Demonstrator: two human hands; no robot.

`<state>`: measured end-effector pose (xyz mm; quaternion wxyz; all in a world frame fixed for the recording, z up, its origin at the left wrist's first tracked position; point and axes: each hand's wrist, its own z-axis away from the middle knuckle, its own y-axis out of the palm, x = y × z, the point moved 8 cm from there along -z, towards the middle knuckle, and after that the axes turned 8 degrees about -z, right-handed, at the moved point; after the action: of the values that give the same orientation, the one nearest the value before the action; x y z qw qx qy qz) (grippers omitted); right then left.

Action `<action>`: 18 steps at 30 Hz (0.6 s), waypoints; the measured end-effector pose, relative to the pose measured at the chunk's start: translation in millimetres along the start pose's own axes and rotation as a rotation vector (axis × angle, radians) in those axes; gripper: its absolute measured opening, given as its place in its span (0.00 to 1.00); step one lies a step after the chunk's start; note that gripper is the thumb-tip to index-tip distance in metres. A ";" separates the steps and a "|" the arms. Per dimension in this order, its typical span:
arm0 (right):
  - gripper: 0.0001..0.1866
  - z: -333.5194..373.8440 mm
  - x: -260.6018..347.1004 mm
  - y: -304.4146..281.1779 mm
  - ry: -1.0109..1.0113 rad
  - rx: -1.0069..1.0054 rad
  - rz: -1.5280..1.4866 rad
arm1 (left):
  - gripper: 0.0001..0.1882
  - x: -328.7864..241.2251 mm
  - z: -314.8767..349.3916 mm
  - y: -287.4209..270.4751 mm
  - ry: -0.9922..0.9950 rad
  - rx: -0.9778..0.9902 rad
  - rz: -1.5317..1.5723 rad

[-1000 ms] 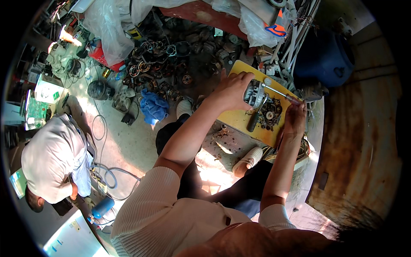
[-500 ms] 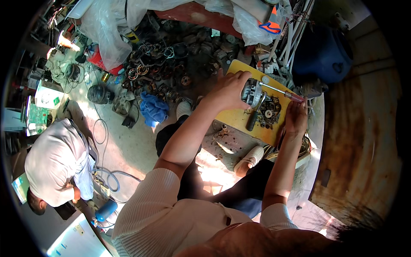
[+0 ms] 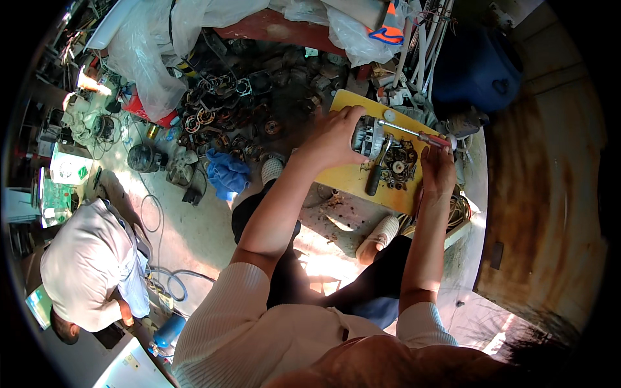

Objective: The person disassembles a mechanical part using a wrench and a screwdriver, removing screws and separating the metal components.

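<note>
My left hand (image 3: 335, 137) is wrapped round a silver-grey, ribbed motor housing (image 3: 369, 138), held on its side above a yellow board (image 3: 346, 176). A screwdriver (image 3: 435, 140) with a red handle reaches across from the right, its long shaft meeting the housing's right-hand face. The fingers of my right hand (image 3: 439, 169) are closed on its handle. Below the housing, a black-handled tool (image 3: 374, 178) lies on the board. Beside it are small loose gears, rings and screws (image 3: 398, 167). How the screwdriver's tip seats cannot be made out.
Heaped metal parts (image 3: 226, 103) cover the floor ahead. A blue barrel (image 3: 475, 74) stands beyond the board at right, near upright pipes (image 3: 427, 48). A blue cloth (image 3: 227, 173) lies left of my leg. Another person (image 3: 87, 262) bends over at far left, near hoses and a blue cylinder (image 3: 169, 331).
The whole view has shifted slightly. Both hands keep hold of the housing and the screwdriver; my right fingers have changed their position a little on the handle.
</note>
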<state>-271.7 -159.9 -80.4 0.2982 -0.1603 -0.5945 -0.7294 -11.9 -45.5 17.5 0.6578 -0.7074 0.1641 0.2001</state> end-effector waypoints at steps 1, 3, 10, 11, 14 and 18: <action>0.17 -2.6 -2.8 -0.3 0.007 -0.002 0.003 | 0.47 0.7 -0.5 -0.6 0.001 0.013 -0.005; 0.17 -1.7 -0.4 -7.2 -0.021 -0.045 0.044 | 0.46 -0.9 -2.9 1.4 0.007 0.029 -0.003; 0.17 18.6 -0.6 6.9 0.025 -0.237 0.000 | 0.47 0.4 -2.4 0.1 0.017 0.022 0.004; 0.17 16.3 0.6 5.2 0.009 -0.193 0.016 | 0.47 0.0 -2.2 -0.1 0.019 0.022 0.011; 0.17 10.2 2.3 3.9 -0.011 -0.102 0.035 | 0.48 0.4 -3.1 1.3 0.034 0.017 -0.012; 0.17 14.0 1.3 9.9 0.025 -0.118 0.034 | 0.48 1.4 -3.1 2.4 0.030 0.026 -0.023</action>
<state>-268.2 -147.9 -68.6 0.3079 -0.1787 -0.5439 -0.7599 -11.7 -48.7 14.9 0.6667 -0.7035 0.1686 0.1796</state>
